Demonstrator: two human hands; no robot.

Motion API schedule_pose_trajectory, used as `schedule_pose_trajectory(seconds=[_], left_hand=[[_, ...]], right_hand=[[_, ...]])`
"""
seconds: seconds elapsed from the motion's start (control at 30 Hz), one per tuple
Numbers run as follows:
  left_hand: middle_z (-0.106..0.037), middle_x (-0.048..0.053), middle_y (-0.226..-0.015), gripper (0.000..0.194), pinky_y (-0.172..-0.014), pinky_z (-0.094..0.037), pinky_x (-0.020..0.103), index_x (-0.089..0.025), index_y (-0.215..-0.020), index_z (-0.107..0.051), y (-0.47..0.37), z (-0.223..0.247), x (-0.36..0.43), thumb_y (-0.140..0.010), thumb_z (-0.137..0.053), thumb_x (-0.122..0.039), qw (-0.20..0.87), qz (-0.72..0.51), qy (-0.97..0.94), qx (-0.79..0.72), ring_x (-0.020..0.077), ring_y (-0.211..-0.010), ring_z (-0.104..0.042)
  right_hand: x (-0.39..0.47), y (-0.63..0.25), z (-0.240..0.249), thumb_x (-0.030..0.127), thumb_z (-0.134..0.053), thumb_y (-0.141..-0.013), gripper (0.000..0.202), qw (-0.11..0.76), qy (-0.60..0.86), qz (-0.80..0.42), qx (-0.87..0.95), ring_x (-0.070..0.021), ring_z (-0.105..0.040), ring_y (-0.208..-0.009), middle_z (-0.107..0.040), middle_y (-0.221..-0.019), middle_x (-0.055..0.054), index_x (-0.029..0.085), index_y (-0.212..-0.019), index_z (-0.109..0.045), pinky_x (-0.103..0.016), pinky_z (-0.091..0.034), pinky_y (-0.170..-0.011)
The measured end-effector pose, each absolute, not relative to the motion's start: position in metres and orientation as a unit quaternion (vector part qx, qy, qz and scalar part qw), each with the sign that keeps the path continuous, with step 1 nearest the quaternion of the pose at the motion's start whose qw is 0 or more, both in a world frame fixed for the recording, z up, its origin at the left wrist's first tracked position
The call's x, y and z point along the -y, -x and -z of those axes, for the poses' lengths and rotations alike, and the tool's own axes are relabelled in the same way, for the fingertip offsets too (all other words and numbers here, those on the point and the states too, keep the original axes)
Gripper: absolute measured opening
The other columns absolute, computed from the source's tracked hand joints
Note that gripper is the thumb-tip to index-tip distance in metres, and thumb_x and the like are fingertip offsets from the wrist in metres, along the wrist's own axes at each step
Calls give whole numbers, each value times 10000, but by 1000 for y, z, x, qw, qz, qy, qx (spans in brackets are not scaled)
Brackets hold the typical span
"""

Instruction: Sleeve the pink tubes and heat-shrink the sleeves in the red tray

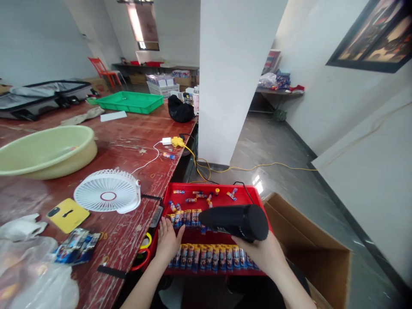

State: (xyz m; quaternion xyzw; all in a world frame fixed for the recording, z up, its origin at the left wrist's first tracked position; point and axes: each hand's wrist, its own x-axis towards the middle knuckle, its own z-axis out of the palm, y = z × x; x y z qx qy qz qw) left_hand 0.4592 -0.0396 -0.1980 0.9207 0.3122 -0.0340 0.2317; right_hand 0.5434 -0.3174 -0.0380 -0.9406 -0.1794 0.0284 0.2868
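Table (128, 150): running along the red tray's (254, 195) left edge.
Left hand (168, 240): lying flat, fingers spread, on tubes (209, 256).
Right hand (264, 255): gripping black dryer (234, 221) over tray; box (309, 249) crowding right.

- The black cylindrical heat tool (236, 221), lower centre of the frame, has a matt, slightly grainy plastic shell.
- The shallow red plastic tray (254, 195) under it is smooth and faintly glossy.
- The small tubes in printed wrappers (209, 256), in a row at the tray's lower edge, shine like film.
- The reddish-brown wooden tabletop (128, 146), at left, looks worn and scratched, with a dull sheen.
- The white round desk fan (107, 196) is smooth plastic.
- The brown cardboard box (322, 253), lower right, is matt.
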Motion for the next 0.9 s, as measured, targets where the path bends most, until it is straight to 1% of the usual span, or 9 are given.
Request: schedule_pose_trajectory(seconds=[0.1,0.17,0.23,0.33,0.5,0.6,0.77,0.83,0.9], left_hand=[[-100,358,-1478,834,-1108,-191,533,102,-1385,-141,-472,201,50,-886,-367,-527,230,35,-918,-321,385,-1383,-87],[-59,368,-1476,838,-1106,-171,547,115,-1379,-149,-478,203,62,-879,-396,-511,227,31,-923,-308,396,-1380,-33],[-35,339,-1490,850,-1120,-116,533,109,-1382,-160,-482,203,76,-864,-413,-515,227,24,-934,-276,375,-1382,26],[-61,287,-1509,878,-1131,-80,511,78,-1398,-158,-479,202,88,-843,-404,-556,232,16,-944,-236,334,-1390,31],[-86,380,-1463,893,-1107,-131,576,166,-1349,-178,-448,202,72,-820,-427,-509,224,-6,-936,-271,418,-1368,-17],[-148,411,-1436,863,-1098,-198,573,193,-1311,-229,-428,206,55,-791,-466,-454,229,-11,-931,-285,446,-1354,-85],[-220,365,-1446,647,-1106,-250,516,112,-1315,-289,-414,204,35,-838,-481,-281,265,-9,-917,-297,381,-1366,-181],[-289,305,-1449,544,-1093,-283,512,30,-1321,-336,-416,198,29,-864,-498,-218,285,-3,-909,-306,345,-1361,-249],[-418,216,-1402,449,-1061,-335,517,-62,-1292,-414,-421,192,23,-880,-523,-205,306,5,-898,-316,308,-1317,-360]], right_hand=[[312,-544,41,448,-595,-734,270,287,939,-26,185,-246,-652,-533,-688,-569,-43,200,-713,-699,-286,-460,-468],[310,-544,41,442,-585,-745,277,277,945,-3,173,-247,-648,-524,-681,-555,-51,202,-645,-680,-286,-443,-459],[311,-544,39,428,-597,-741,252,268,947,12,175,-276,-678,-630,-706,-620,-69,205,-666,-684,-289,-461,-494],[314,-546,32,403,-617,-737,208,262,946,14,188,-309,-687,-788,-729,-714,-82,212,-738,-699,-303,-492,-569],[298,-548,28,385,-635,-728,193,301,929,-28,215,-280,-687,-671,-725,-681,-61,213,-768,-714,-302,-488,-553],[275,-547,32,344,-655,-706,161,306,923,-25,234,-280,-685,-700,-730,-728,-69,204,-763,-712,-313,-490,-602],[255,-541,35,294,-674,-679,103,285,920,-32,267,-258,-678,-654,-714,-642,-54,197,-645,-680,-277,-444,-579],[259,-540,34,277,-669,-679,104,264,924,-20,276,-253,-678,-644,-708,-621,-50,195,-614,-665,-268,-423,-575],[268,-539,33,282,-642,-705,137,249,929,-9,273,-244,-672,-620,-701,-605,-47,194,-600,-654,-264,-405,-563]])
